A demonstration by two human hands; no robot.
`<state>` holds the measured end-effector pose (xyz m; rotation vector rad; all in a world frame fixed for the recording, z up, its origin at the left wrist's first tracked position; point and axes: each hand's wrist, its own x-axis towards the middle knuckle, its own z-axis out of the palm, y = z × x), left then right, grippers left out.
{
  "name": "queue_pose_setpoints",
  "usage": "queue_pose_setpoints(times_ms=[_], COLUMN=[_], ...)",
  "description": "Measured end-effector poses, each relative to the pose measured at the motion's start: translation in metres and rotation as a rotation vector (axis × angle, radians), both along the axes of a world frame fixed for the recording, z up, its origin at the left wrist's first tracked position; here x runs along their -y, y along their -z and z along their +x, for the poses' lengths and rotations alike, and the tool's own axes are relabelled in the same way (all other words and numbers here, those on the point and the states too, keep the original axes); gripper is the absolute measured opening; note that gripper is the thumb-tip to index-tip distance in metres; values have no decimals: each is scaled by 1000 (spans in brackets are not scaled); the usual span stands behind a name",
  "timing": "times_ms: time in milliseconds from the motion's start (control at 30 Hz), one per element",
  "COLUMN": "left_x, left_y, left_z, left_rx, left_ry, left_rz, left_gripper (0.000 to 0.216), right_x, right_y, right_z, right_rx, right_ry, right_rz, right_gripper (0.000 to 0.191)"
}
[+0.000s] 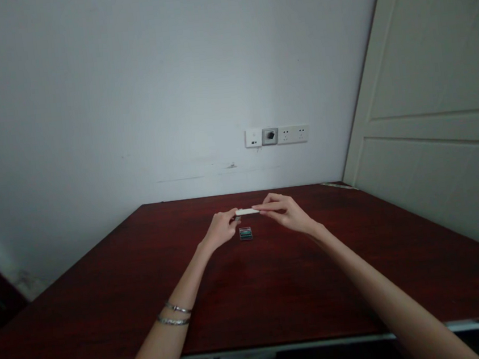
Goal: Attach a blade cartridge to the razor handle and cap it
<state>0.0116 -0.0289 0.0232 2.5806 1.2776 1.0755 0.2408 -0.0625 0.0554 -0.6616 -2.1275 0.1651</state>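
A slim white object (247, 212), long and flat-looking from this side, is held level above the table between both hands. My left hand (222, 227) pinches its left end with thumb and fingers. At the right end, the fingertips of my right hand (285, 212) close on it. What kind of thing it is, I cannot make out. Just below it on the tabletop lies a small clear case (246, 234) with something dark green inside, apart from both hands. Two silver bracelets (174, 322) circle my left forearm.
The dark red wooden table (251, 292) reaches back to a pale wall (169, 84) with a row of sockets and switches (292, 134). A white panelled door (434, 124) stands at the right. A thin pale strip (338, 186) lies at the table's far right corner.
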Motion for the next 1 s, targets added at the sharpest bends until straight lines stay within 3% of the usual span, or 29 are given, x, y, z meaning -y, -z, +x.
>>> queue_pose_setpoints(times_ms=[233, 367, 500, 667, 1000], left_x=[3, 5, 8, 11, 5], left_y=[-4, -3, -5, -6, -4], left_z=[-7, -2, 5, 6, -1], left_rx=[23, -22, -37, -59, -28], left_ry=[20, 20, 25, 67, 41], left_rz=[4, -11, -23, -12, 14], left_gripper=[16, 17, 22, 23, 13], right_x=[-13, -4, 3, 3, -1], right_y=[9, 5, 6, 14, 13], right_z=[23, 8, -3, 7, 13], right_rx=[13, -24, 79, 101, 117], right_ry=[121, 76, 60, 71, 160], right_rz=[16, 40, 93, 85, 137], right_gripper=[27, 28, 29, 28, 30])
